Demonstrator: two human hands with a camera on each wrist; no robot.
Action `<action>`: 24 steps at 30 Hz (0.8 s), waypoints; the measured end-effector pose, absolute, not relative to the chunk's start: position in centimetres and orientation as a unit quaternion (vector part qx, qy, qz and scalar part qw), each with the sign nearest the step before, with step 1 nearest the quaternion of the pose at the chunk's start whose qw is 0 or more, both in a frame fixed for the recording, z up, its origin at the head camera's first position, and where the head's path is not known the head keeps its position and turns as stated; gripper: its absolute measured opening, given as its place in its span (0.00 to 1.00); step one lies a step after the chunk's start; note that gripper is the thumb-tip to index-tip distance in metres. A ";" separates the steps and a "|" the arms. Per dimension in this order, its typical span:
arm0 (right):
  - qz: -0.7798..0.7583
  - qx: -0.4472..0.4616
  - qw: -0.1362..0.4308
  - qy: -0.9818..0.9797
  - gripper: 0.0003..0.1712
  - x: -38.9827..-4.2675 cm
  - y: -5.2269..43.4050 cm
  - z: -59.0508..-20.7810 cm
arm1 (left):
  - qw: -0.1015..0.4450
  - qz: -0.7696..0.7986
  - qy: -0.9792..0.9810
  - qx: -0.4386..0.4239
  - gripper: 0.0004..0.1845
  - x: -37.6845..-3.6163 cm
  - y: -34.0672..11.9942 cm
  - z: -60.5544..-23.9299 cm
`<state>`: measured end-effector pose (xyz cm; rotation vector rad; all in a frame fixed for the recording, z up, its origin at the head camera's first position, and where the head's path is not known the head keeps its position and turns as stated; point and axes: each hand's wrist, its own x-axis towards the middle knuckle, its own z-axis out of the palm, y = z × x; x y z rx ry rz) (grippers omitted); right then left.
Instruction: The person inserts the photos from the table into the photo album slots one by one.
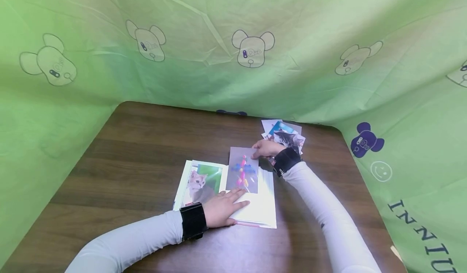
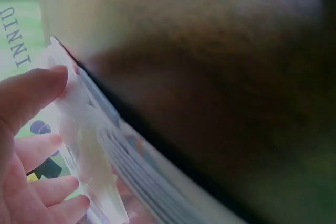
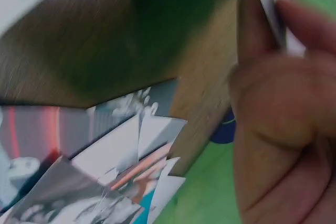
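Observation:
An open photo album (image 1: 260, 212) lies on the table, with a photo of a light-coloured cat (image 1: 197, 183) filling its left page. My left hand (image 1: 224, 209) rests on the album's lower middle, fingers straight and spread over the right page. In the left wrist view its thumb lies by the edge of the album's layered pages (image 2: 131, 166). Between thumb and fingers, my right hand (image 1: 269, 148) pinches the upper right corner of a grey photo (image 1: 233, 181) with a pink and blue figure. This photo overlaps the upper part of the right page, its lower edge near my left fingertips.
Behind my right hand a loose, fanned pile of photos (image 1: 282, 127) lies near the table's back edge, a grey cat picture on top. The brown wooden table (image 1: 146, 143) meets a green printed curtain (image 1: 197, 78) at the back and sides.

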<state>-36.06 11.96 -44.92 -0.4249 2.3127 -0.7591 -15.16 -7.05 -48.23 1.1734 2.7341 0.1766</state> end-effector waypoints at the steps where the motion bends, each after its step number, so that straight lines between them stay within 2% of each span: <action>1: -0.294 -0.167 0.331 0.881 0.13 -36.1 12.0 -45.0 | 0.083 0.059 0.914 0.392 0.36 -15.2 -7.0 -48.2; 6: -0.331 -0.174 0.310 0.874 0.17 -36.0 11.9 -45.2 | 0.088 0.058 0.915 0.390 0.35 -15.2 -7.0 -48.2; 14: -0.292 -0.187 0.411 0.843 0.17 -35.6 11.8 -45.5 | 0.077 0.081 0.913 0.393 0.37 -15.2 -7.0 -48.6; 21: -0.333 -0.195 0.383 0.839 0.14 -34.6 11.3 -46.6 | 0.093 0.084 0.914 0.387 0.37 -15.1 -6.9 -48.6; 24: -0.332 -0.195 0.394 0.835 0.13 -34.4 11.3 -46.9 | 0.093 0.082 0.914 0.387 0.37 -15.1 -6.9 -48.6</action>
